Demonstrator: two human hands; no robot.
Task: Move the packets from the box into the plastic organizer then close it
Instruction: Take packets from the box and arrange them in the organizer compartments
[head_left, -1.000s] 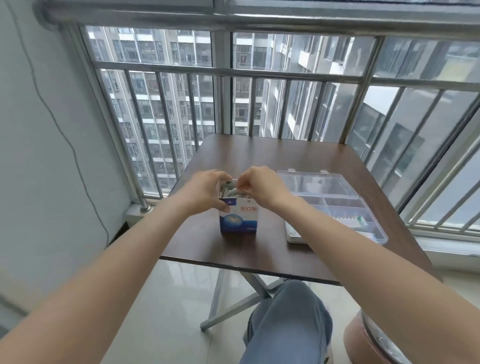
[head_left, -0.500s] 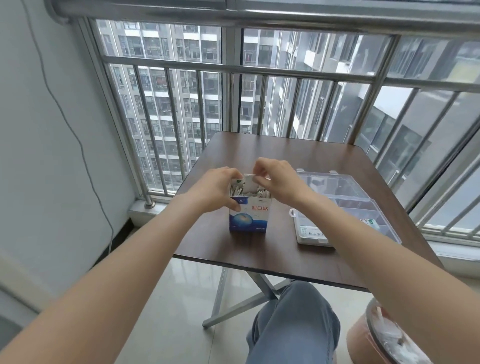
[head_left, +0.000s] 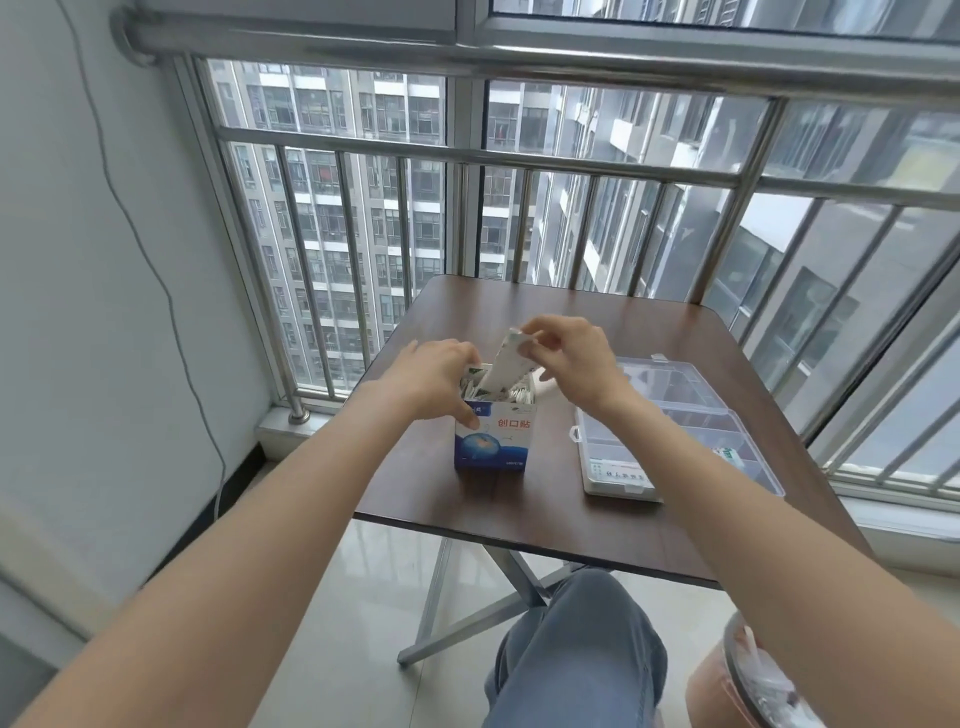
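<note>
A blue and white box (head_left: 492, 439) with red lettering stands open-topped on the brown table (head_left: 519, 514), with several packets showing at its top. My left hand (head_left: 436, 382) grips the box's upper left edge, thumb on the front face. My right hand (head_left: 566, 358) pinches the top of a white packet (head_left: 506, 371), which sticks up half out of the box, tilted. The clear plastic organizer (head_left: 675, 431) lies to the right with its lid folded open behind it. A few packets lie in its near compartments.
A steel railing (head_left: 467, 156) and window stand just beyond the table's far edge. A bin with a plastic liner (head_left: 753, 680) sits on the floor at the lower right, next to my knee (head_left: 582, 639). A wall (head_left: 78, 312) with a hanging cable is at the left.
My right hand has taken hold of a white packet and lifted it partly out of the box. My left hand stays on the box. The camera has tilted a little.
</note>
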